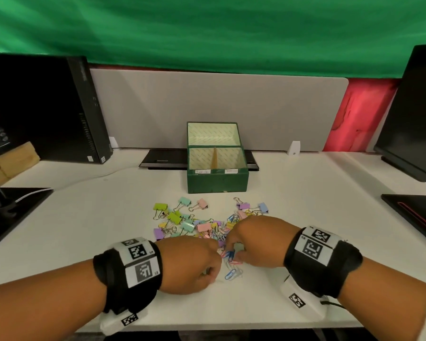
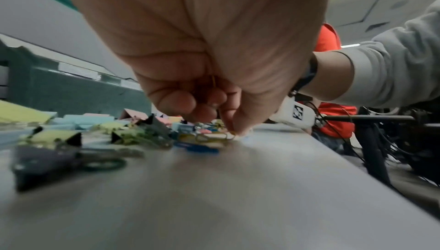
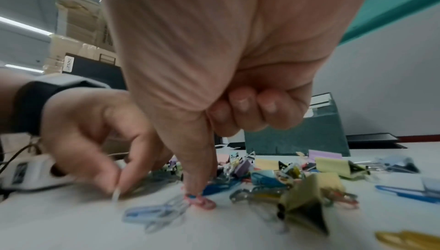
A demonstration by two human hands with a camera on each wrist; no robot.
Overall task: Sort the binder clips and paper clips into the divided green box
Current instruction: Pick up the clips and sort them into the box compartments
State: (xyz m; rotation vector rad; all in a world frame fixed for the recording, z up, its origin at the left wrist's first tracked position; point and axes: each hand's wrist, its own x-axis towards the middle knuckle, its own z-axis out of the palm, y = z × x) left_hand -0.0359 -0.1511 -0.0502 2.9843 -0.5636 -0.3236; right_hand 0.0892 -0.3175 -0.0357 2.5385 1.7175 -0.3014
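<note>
The divided green box (image 1: 217, 179) stands open at the back centre of the white table, both compartments showing only their lining. In front of it lies a pile of pastel binder clips (image 1: 182, 220) mixed with coloured paper clips (image 1: 231, 269). Both hands work the pile's near edge. My left hand (image 1: 213, 276) is curled; a yellow paper clip (image 2: 213, 81) sits in its palm, its thumb touches another yellow clip (image 2: 214, 137), and its fingertips pinch a white clip (image 3: 116, 195). My right hand (image 1: 230, 252) has its fingers curled, its thumb tip down on a pink paper clip (image 3: 201, 201).
A black computer tower (image 1: 47, 107) stands at the back left and a dark monitor (image 1: 416, 114) at the right. A flat black device (image 1: 167, 158) lies behind the box, against the grey partition (image 1: 219, 107). Black pads (image 1: 413, 212) flank the table. The table's front edge is just below my wrists.
</note>
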